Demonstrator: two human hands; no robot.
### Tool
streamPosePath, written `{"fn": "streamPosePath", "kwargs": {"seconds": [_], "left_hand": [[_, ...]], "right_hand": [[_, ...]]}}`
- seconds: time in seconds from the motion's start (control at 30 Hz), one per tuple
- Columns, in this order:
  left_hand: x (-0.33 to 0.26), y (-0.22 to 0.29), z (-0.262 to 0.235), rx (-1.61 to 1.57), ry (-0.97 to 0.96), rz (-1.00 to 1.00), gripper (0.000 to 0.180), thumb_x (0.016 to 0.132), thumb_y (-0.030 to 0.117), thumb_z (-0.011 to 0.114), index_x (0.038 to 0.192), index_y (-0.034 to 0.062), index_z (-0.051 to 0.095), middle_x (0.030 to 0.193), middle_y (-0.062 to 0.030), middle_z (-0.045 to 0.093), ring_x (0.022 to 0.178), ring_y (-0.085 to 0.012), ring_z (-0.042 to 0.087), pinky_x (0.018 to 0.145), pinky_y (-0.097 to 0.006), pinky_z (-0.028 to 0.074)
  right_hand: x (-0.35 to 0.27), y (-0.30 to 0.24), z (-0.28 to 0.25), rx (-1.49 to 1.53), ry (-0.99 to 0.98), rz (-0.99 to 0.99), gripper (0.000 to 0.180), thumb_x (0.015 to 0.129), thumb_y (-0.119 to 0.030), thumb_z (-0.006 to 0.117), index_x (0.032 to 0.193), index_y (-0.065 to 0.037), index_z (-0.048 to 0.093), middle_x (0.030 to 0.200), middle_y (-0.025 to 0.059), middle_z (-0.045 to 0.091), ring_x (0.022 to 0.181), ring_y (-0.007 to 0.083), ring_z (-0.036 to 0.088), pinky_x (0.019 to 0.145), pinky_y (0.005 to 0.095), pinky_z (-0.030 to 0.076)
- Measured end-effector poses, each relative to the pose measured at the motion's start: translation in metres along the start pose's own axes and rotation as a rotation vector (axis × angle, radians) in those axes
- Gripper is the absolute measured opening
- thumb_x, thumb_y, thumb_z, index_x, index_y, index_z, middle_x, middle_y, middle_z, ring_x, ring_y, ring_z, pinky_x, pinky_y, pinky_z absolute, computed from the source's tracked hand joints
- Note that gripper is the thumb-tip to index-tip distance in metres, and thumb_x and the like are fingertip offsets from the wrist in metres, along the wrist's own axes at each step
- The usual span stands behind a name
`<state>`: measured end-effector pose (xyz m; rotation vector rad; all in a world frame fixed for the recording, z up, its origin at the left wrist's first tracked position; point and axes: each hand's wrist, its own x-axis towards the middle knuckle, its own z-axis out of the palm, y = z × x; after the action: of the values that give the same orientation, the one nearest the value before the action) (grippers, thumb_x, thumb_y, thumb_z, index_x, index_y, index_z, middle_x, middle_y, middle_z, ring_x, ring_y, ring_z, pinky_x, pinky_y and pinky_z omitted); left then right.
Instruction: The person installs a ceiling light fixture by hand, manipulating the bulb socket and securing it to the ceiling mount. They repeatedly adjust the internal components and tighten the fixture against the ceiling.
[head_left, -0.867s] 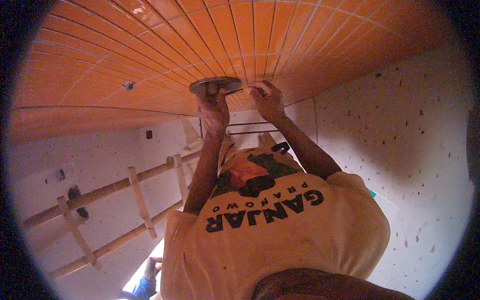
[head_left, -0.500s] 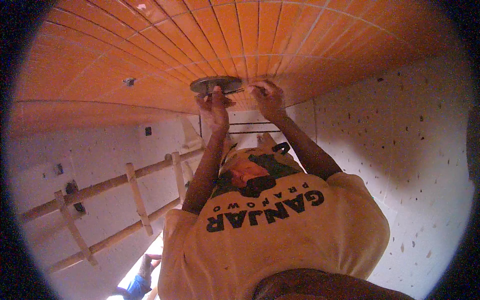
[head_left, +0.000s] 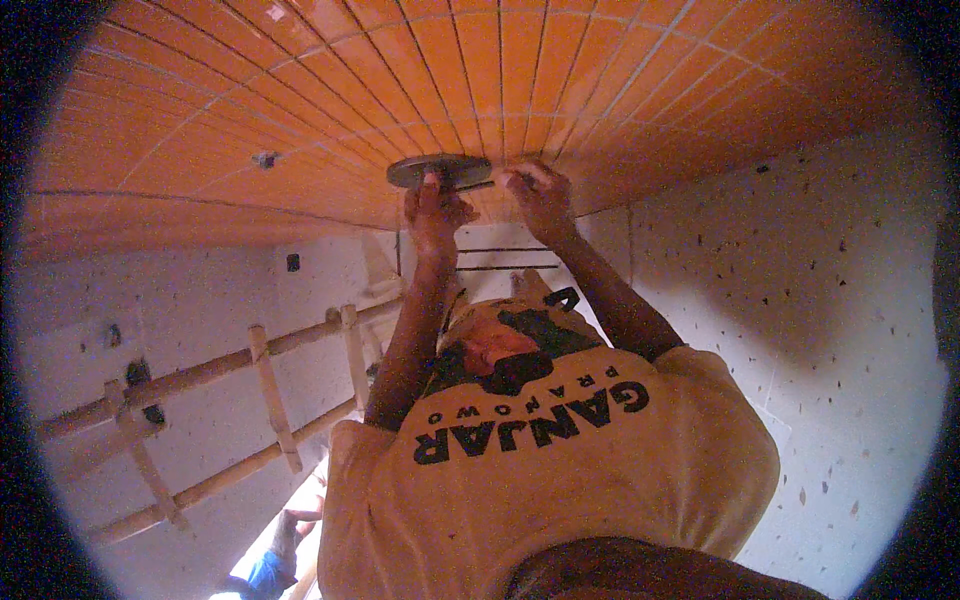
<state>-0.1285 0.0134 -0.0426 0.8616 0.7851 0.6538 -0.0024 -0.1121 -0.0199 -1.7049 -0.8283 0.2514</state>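
A dark, round, flat disc (head_left: 408, 174) rests on my left hand (head_left: 432, 222), whose fingers grip it from below. It is held close to an orange tiled wall (head_left: 480, 70) with dark and pale lines between narrow tiles. What lies on top of the disc cannot be made out. Just right of the disc, my right hand (head_left: 545, 205) is at the wall with its fingers bent and drawn together near the tile lines. Anything small between those fingertips is too blurred to see.
A wooden ladder (head_left: 270, 395) leans at the left, by a pale wall with dark openings (head_left: 293, 262). A speckled pale wall (head_left: 800, 300) stands close on my right. Part of another person in blue clothing (head_left: 265, 575) shows at the lower left. A small fitting (head_left: 265, 160) juts from the orange wall.
My left hand and the disc have shifted slightly to the right. My right hand stays at nearly the same place, its fingers slightly changed.
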Motion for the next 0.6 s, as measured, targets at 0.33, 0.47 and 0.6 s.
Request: {"fn": "streamPosePath", "kwargs": {"seconds": [0.33, 0.47, 0.6], "left_hand": [[0.007, 0.028, -0.025, 0.876, -0.043, 0.367, 0.042, 0.087, 0.04, 0.064, 0.095, -0.0011, 0.066, 0.072, -0.0081, 0.063, 0.064, -0.017, 0.058, 0.06, -0.033, 0.048], [-0.003, 0.061, -0.011, 0.992, -0.144, 0.233, 0.043, 0.087, 0.041, 0.064, 0.096, -0.0007, 0.067, 0.076, -0.0087, 0.066, 0.071, -0.0156, 0.06, 0.064, -0.031, 0.049], [0.01, 0.054, -0.022, 0.852, -0.209, 0.214, 0.044, 0.085, 0.042, 0.066, 0.095, -0.0008, 0.067, 0.078, -0.01, 0.067, 0.071, -0.0152, 0.06, 0.064, -0.031, 0.05]], "right_hand": [[-0.003, 0.03, -0.001, -0.087, 0.06, 0.013, 0.021, 0.086, -0.02, 0.064, 0.095, -0.001, 0.065, 0.085, 0.0148, 0.064, 0.073, 0.0266, 0.062, 0.069, 0.0374, 0.05], [-0.007, 0.004, -0.011, -0.099, 0.032, 0.16, 0.025, 0.086, -0.021, 0.063, 0.098, 0.001, 0.063, 0.085, 0.0163, 0.065, 0.072, 0.0263, 0.063, 0.069, 0.0383, 0.051], [-0.01, 0.023, -0.003, -0.081, 0.099, 0.108, 0.025, 0.086, -0.023, 0.063, 0.095, 0.0, 0.066, 0.083, 0.0128, 0.066, 0.072, 0.0216, 0.064, 0.069, 0.0337, 0.051]]}}
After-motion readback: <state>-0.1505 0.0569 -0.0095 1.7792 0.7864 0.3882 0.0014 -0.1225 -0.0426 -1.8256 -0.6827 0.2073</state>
